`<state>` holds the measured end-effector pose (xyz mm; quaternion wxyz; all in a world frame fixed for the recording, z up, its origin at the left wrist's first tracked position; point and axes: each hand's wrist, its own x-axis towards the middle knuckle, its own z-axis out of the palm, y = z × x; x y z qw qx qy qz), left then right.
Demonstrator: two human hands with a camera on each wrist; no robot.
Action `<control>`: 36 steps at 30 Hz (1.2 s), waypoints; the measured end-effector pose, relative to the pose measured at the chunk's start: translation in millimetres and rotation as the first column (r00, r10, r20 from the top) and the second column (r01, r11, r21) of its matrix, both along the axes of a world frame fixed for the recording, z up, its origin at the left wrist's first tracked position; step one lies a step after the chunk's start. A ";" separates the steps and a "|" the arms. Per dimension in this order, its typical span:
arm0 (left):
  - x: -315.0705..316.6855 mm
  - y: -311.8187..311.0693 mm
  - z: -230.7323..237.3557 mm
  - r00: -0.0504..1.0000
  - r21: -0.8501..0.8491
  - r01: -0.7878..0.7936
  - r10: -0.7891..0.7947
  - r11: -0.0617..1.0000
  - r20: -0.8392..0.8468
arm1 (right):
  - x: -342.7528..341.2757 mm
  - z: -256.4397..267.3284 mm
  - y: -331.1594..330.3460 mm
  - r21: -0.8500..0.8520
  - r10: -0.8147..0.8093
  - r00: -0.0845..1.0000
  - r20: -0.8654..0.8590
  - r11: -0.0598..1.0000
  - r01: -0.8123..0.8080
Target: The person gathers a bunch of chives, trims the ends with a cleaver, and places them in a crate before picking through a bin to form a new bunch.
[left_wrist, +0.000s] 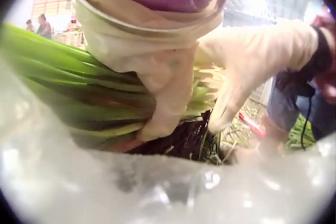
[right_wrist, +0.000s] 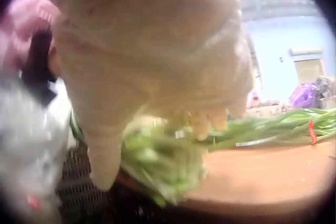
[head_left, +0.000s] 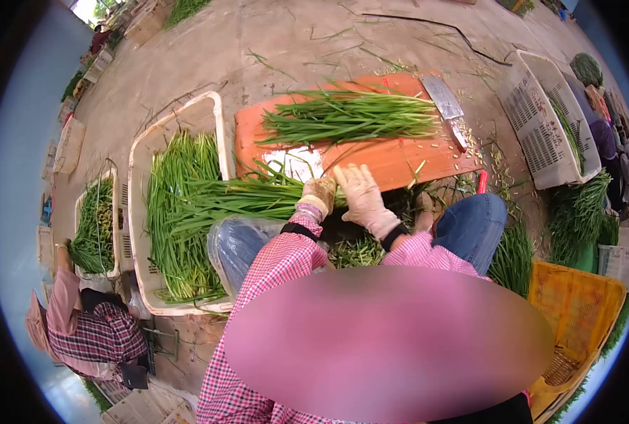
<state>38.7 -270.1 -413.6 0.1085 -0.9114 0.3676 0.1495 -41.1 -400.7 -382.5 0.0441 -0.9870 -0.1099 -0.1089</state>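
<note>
A bunch of long green stalks (head_left: 258, 198) lies across the near left edge of the orange board (head_left: 392, 166), its leaves reaching over the white crate. The gloved left hand (head_left: 318, 192) grips it near the cut ends; in the left wrist view that hand (left_wrist: 168, 87) has its fingers curled round the stalks (left_wrist: 105, 92). At the stalk ends the gloved right hand (head_left: 362, 199) is spread, fingers straight. The right wrist view has this hand (right_wrist: 157, 77) beside the blurred stalk ends (right_wrist: 163, 161). A second bunch (head_left: 357, 116) rests on the board.
A cleaver (head_left: 445, 102) lies at the board's right end. The white crate (head_left: 139, 233) full of stalks stands left, another white crate (head_left: 533, 134) right, a yellow crate (head_left: 576, 304) lower right. Trimmings (head_left: 357, 252) lie between the knees. Another person (head_left: 95, 328) sits at lower left.
</note>
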 end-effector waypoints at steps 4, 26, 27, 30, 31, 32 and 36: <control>9.1 4.0 10.4 0.977 0.029 -0.127 0.130 0.991 -0.168 | 34.7 -30.7 9.2 -0.103 0.075 0.977 -0.200 0.990 -0.097; -25.1 126.9 273.0 0.847 -0.842 -0.531 -0.014 -0.098 -0.532 | 17.5 96.1 -24.1 0.778 0.581 0.522 -0.624 0.519 0.353; -48.7 138.1 267.8 0.709 -0.730 -0.684 -0.238 -0.001 -0.664 | 23.1 115.3 -15.4 0.582 0.314 0.581 -0.750 0.731 0.356; -116.2 118.5 226.6 0.238 -0.405 -0.869 -0.474 0.286 -0.848 | 46.2 129.2 -13.6 0.809 0.551 0.625 -0.553 0.534 0.245; -140.1 104.0 167.8 0.133 -0.340 -0.918 -0.650 0.203 -0.748 | 47.8 144.6 -7.5 0.821 0.581 0.610 -0.539 0.524 0.227; -154.9 88.1 119.5 0.039 -0.255 -0.956 -0.803 0.142 -0.595 | 43.9 167.7 -3.3 0.830 0.605 0.594 -0.530 0.514 0.217; -130.3 32.4 115.5 0.363 -0.301 -0.921 -0.822 -0.247 -0.438 | 20.9 154.7 -11.5 0.903 0.761 0.486 -0.430 0.353 0.246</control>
